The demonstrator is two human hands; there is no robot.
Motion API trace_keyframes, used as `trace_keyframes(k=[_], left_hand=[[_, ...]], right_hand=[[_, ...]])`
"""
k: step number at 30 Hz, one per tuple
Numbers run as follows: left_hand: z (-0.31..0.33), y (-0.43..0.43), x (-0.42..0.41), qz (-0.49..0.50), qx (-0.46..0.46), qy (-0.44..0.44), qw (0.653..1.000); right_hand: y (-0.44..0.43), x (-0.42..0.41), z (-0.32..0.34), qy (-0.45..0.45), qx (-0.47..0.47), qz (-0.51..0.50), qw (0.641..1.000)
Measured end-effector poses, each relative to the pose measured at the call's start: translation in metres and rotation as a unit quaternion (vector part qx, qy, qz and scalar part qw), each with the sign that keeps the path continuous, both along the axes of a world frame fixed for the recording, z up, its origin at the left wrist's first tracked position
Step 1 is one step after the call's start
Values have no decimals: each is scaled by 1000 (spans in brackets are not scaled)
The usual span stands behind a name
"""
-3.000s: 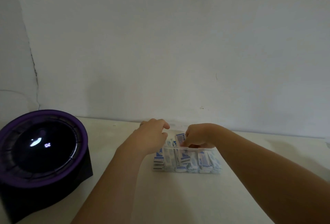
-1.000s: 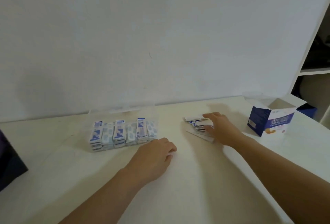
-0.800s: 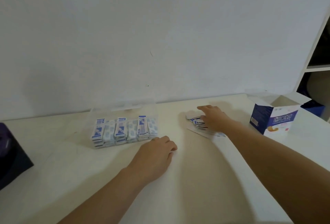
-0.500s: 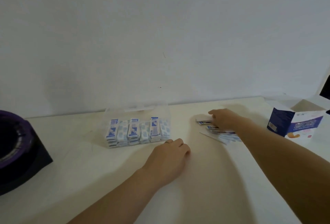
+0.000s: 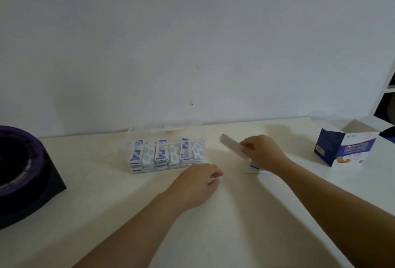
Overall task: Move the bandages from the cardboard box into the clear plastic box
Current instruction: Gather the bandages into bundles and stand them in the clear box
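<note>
Spanning the lower half of the view, a pale cream bench is set against a plain white wall. At its far left a black block with a purple round rim is parked, well apart from the work and judged to play no part in it. At the far right an open blue-and-white cardboard box is stood upright with its flaps spread; its inside is hidden, so what is left in it cannot be told. Near the middle, close to the wall, a clear plastic box is placed with its top open, and blue-and-white wrapped bandages are stood on end in it, packed side by side, which is judged to save room. The right hand is raised just above the bench between the two boxes, its fingers and thumb curled round a bundle of white-wrapped bandages, which is pointed leftward at the clear plastic box; gripping them as one block is judged to let them be slotted in together. The left hand is rested on the bench just in front of that box's right corner, fingers loosely curled and holding nothing, probably placed near so that the box can be steadied. A few loose flat bandages are seen lying on the bench under the right wrist, judged to need a later trip.
</note>
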State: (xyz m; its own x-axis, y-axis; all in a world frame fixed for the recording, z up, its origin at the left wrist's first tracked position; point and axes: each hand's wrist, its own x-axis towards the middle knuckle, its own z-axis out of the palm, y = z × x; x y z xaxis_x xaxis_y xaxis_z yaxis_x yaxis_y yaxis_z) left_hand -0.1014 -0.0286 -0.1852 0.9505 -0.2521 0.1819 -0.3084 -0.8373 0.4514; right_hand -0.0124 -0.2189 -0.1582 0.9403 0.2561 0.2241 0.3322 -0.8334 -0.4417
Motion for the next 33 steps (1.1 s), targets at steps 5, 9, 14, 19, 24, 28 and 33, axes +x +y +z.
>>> trace_keyframes(k=[5,9,14,19,24,28,33], left_hand=[[3,-5,-2,96,-306,81,944],[12,-16,-11,118,-563,126,808],[15,-24,-20,135,-621,86,767],[20,-20,-22,140,-713,99,680],[18,-10,-19,117,-792,137,584],[22,-10,-15,161,-835,196,487],[21,-8,-18,140,-798,244,534]], right_hand=[[16,-38,13,118,294,29,948],[35,-63,12,154,385,51,909],[52,-81,2,181,457,47,870],[56,-82,-4,276,551,65,785],[55,-83,-2,290,588,66,752],[52,-84,-4,261,580,55,770],[53,-88,-8,249,543,56,800]])
